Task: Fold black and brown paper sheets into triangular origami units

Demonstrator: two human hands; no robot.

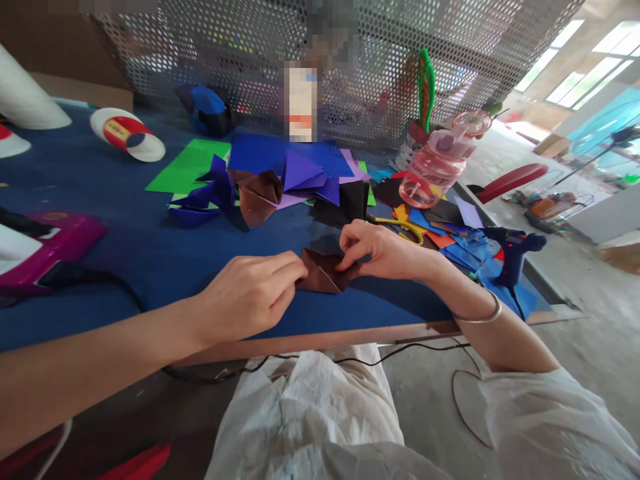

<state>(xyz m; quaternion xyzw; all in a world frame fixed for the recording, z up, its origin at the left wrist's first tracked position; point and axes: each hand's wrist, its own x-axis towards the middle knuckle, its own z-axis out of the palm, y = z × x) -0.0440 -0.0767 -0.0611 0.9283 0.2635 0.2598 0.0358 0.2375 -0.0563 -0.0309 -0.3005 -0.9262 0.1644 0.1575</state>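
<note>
A folded piece of brown paper (323, 272) is held just above the blue tabletop, near its front edge. My left hand (255, 290) pinches its left corner, fingers pressed together. On the other side, my right hand (377, 250) grips the right part between thumb and fingers; a bracelet circles that wrist. Beyond the hands lie another folded brown paper piece (257, 197), folded dark blue paper (213, 193) and black folded paper (347, 202). Yellow-handled scissors (405, 227) rest just past my right hand.
A pink water bottle (433, 170) and a glue gun (513, 257) stand at the right, among paper scraps (460, 250). Green sheets (187, 167) lie at the back. A magenta device (65, 243) with a black cable is at left. A perforated metal screen (240, 60) bounds the rear.
</note>
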